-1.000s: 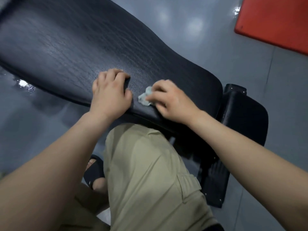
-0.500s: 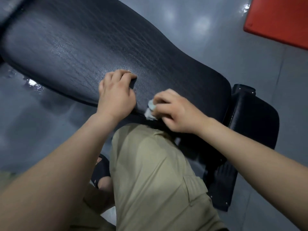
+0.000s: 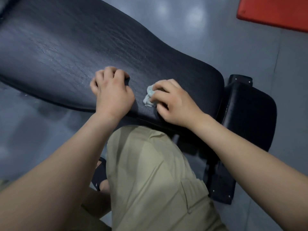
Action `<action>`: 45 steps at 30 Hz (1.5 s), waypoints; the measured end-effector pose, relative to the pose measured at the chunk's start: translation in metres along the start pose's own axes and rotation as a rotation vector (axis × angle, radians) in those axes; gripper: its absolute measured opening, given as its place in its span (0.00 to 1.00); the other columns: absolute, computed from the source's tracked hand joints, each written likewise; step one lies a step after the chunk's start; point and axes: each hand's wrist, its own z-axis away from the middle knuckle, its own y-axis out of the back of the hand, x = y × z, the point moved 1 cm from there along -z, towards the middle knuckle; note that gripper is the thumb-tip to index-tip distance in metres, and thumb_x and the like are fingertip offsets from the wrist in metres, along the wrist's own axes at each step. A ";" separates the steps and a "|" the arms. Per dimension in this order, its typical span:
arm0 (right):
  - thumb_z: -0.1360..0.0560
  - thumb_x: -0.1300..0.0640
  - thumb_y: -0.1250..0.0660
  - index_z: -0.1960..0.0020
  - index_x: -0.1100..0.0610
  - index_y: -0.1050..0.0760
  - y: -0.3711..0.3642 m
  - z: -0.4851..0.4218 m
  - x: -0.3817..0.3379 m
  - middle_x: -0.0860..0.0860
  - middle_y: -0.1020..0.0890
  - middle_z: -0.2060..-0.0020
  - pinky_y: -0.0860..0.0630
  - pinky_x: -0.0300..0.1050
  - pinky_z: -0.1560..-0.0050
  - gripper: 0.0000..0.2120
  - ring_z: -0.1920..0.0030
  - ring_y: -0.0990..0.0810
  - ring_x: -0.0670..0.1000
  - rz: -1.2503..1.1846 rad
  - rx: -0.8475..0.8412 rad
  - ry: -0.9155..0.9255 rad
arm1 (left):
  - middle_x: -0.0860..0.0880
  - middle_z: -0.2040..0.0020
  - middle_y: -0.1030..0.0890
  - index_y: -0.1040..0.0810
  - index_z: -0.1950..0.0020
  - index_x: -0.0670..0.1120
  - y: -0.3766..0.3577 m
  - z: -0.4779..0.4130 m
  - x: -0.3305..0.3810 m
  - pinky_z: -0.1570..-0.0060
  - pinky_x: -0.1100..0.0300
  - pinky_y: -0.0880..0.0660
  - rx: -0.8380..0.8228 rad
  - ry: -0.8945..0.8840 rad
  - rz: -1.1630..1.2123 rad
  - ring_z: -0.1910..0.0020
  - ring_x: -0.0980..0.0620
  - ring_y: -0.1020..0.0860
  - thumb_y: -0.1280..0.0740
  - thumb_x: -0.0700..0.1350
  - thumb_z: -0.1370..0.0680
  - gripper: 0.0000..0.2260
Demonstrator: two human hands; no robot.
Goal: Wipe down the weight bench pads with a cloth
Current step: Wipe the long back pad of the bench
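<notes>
The long black back pad (image 3: 70,47) of the weight bench runs from upper left to centre right. My left hand (image 3: 111,90) rests on its near side with the fingers curled under, holding nothing. Just to its right, my right hand (image 3: 173,104) pinches a small crumpled pale blue cloth (image 3: 148,96) and presses it on the pad's surface near the near edge. Most of the cloth is hidden under my fingers. The smaller black seat pad (image 3: 250,117) sits lower, to the right.
My bent knee in khaki trousers (image 3: 150,172) is pushed up against the bench's near edge, and a foot in a dark sandal (image 3: 100,174) stands on the grey floor (image 3: 33,139). A red mat (image 3: 275,12) lies at the top right.
My right hand slid the cloth down to the pad's near edge and then back up onto the top surface. My left hand stayed planted on the pad.
</notes>
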 end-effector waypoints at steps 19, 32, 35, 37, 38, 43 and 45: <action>0.23 0.60 0.29 0.48 0.59 0.17 0.084 0.195 0.083 0.55 0.24 0.46 0.27 0.45 0.43 0.06 0.47 0.26 0.55 0.103 0.358 -0.575 | 0.45 0.37 0.24 0.22 0.42 0.45 -0.132 0.016 0.216 0.31 0.44 0.38 -0.205 -0.646 0.043 0.33 0.40 0.31 0.39 0.42 0.26 0.14; 0.21 0.53 0.31 0.47 0.54 0.15 0.082 0.145 0.157 0.52 0.20 0.50 0.23 0.55 0.56 0.08 0.49 0.26 0.57 0.188 0.420 -0.564 | 0.42 0.37 0.25 0.25 0.42 0.41 -0.158 0.024 0.223 0.29 0.42 0.38 -0.069 -0.667 -0.055 0.38 0.40 0.29 0.39 0.42 0.25 0.13; 0.21 0.53 0.32 0.49 0.55 0.15 0.088 0.132 0.176 0.53 0.20 0.50 0.23 0.55 0.52 0.08 0.50 0.26 0.59 0.217 0.426 -0.592 | 0.42 0.38 0.24 0.25 0.43 0.41 -0.161 0.023 0.222 0.29 0.43 0.38 -0.049 -0.674 -0.083 0.38 0.39 0.29 0.39 0.42 0.25 0.13; 0.21 0.58 0.32 0.47 0.56 0.15 0.086 0.138 0.165 0.54 0.20 0.48 0.24 0.54 0.49 0.07 0.49 0.26 0.59 0.198 0.389 -0.563 | 0.43 0.39 0.24 0.25 0.44 0.42 -0.162 0.023 0.222 0.30 0.43 0.37 -0.042 -0.676 -0.110 0.39 0.40 0.28 0.39 0.43 0.25 0.12; 0.22 0.60 0.33 0.47 0.57 0.15 0.085 0.146 0.154 0.55 0.21 0.47 0.25 0.53 0.48 0.08 0.48 0.27 0.59 0.172 0.360 -0.539 | 0.44 0.39 0.24 0.25 0.44 0.42 -0.161 0.023 0.222 0.30 0.44 0.37 -0.038 -0.678 -0.119 0.39 0.40 0.28 0.40 0.43 0.25 0.12; 0.21 0.62 0.33 0.45 0.58 0.16 0.078 0.174 0.114 0.55 0.21 0.44 0.24 0.51 0.48 0.09 0.44 0.27 0.57 0.103 0.230 -0.439 | 0.44 0.40 0.23 0.25 0.46 0.43 -0.162 0.022 0.220 0.34 0.45 0.36 -0.010 -0.701 -0.145 0.41 0.40 0.28 0.38 0.44 0.25 0.10; 0.20 0.60 0.33 0.46 0.58 0.16 0.079 0.163 0.125 0.54 0.21 0.46 0.23 0.52 0.51 0.08 0.45 0.27 0.57 0.146 0.241 -0.453 | 0.44 0.40 0.23 0.25 0.46 0.43 -0.162 0.021 0.221 0.35 0.44 0.36 -0.017 -0.698 -0.153 0.42 0.40 0.27 0.39 0.44 0.25 0.11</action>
